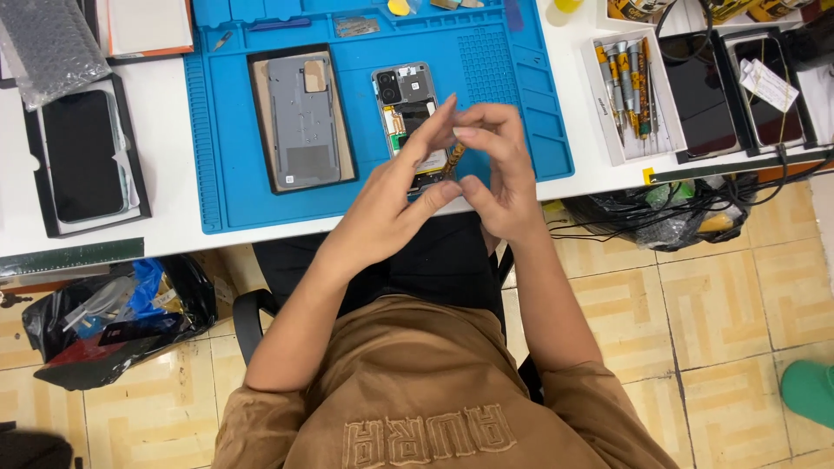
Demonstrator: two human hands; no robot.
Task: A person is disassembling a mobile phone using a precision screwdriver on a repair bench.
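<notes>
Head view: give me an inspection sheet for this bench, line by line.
Surface: white table with a blue work mat on it.
Job's things: opened phone, back removed, on the mat; grey back cover lies beside it to the left.
Clutter: tray of screwdrivers, boxed dark phones, bubble wrap.
Grippers: left hand and right hand meet fingertip to fingertip over the phone's lower end; what they pinch is too small to tell.
Cables: black cables tangled off the table's edge.
Surroundings: tiled floor, black bag of scraps below.
</notes>
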